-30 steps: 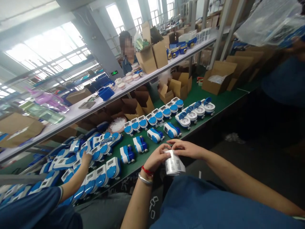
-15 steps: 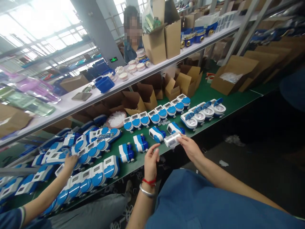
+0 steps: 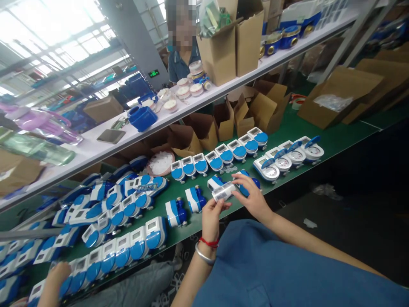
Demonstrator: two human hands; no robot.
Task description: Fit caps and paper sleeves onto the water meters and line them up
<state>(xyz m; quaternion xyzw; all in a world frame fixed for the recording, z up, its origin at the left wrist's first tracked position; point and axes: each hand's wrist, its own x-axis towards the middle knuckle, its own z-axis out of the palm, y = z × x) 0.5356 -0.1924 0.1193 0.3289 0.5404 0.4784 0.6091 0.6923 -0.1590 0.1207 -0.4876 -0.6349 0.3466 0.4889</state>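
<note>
Between my hands, over the front edge of the green bench, is a small silvery-white roll with grey print, perhaps labels. My left hand pinches its lower left end with thumb and fingers. At its right end, my right hand has its thumb and fingertips closed on it. Just behind the roll lies a blue-and-white water meter, partly covered. Another meter is mostly hidden behind my right hand. Two more meters, one being a side-lying meter, rest to the left.
Rows of upright meters and open-lidded meters stand on the green bench. A bowl of clear parts is behind. A co-worker's hand is at lower left. Above runs a shelf with cartons; another person stands beyond it.
My left hand has closed on the roll's left end, having been apart from it. My right hand has shifted its grip. The co-worker's hand has moved down and left, and the view has shifted.
</note>
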